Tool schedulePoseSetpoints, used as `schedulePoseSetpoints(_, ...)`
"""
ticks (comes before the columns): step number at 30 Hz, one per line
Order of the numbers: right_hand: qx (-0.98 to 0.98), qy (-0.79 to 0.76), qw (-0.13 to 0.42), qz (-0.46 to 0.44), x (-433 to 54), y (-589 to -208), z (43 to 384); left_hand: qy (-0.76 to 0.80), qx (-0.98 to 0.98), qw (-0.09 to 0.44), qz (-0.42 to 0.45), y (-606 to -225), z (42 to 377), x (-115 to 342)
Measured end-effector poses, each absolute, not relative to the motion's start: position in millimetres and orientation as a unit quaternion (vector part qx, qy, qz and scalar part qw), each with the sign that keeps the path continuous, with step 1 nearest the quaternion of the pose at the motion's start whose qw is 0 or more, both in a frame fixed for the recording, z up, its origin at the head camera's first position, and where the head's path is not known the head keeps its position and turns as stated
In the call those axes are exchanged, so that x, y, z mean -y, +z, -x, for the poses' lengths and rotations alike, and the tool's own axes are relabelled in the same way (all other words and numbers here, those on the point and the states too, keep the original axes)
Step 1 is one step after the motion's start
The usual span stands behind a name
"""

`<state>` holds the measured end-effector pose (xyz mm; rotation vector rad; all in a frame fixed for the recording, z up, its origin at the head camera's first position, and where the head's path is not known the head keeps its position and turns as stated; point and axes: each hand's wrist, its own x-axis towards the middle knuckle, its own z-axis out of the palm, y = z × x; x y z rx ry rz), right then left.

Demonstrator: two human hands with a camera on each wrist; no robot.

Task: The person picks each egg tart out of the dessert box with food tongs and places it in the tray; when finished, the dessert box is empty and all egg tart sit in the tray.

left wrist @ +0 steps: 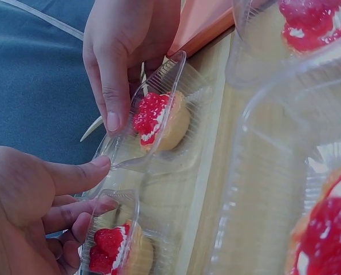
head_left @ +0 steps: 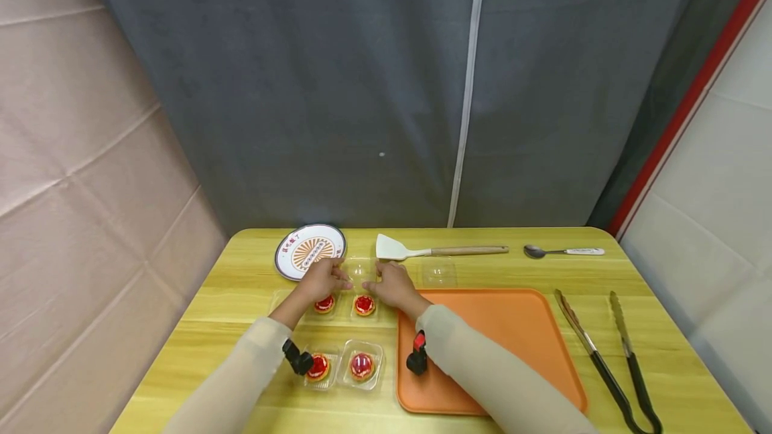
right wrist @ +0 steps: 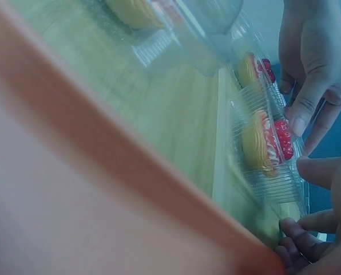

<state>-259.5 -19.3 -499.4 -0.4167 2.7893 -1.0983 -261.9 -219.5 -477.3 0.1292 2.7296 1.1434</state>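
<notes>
Leftmost, on a yellow wood-grained table [head_left: 494, 273], lay a round, glossy white plate [head_left: 299, 240] with a dark rim and an orange sunburst print. Just beside it, the left hand [head_left: 326, 278] held its thumb straight and apart from partly bent fingers, at the edge of a thin clear lid [head_left: 360, 270]; whether it pinched the plastic could not be told. Nearby, four pale pastry tarts with glossy red tops sat in ribbed, transparent square boxes, in two rows; the rear right tart [head_left: 364, 305] lay just in front of the lid. The right hand [head_left: 393, 283], at the lid's other side, also kept thumb and bent fingers apart, its grip likewise unclear. Behind it lay a spatula [head_left: 391, 248] with a flat white blade and wooden handle. Rightward followed a smooth orange tray [head_left: 494, 340] with rounded corners, a metal spoon [head_left: 537, 252] with a white handle, and spread, black-handled metal tongs [head_left: 597, 355].
</notes>
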Motion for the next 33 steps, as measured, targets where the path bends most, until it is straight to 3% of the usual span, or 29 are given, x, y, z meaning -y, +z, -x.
schedulePoseSetpoints(20, -0.917, -0.367, 0.09, 0.125, 17.7, -495.8, 260.0, 0.374, -0.919, 0.111, -0.049, -474.0, 263.0, 216.8)
schedulePoseSetpoints(33, -0.918, -0.36, 0.074, 0.149, 15.4, -494.2, 263.3, 0.359, -0.927, 0.102, -0.042, -473.7, 264.2, 218.3)
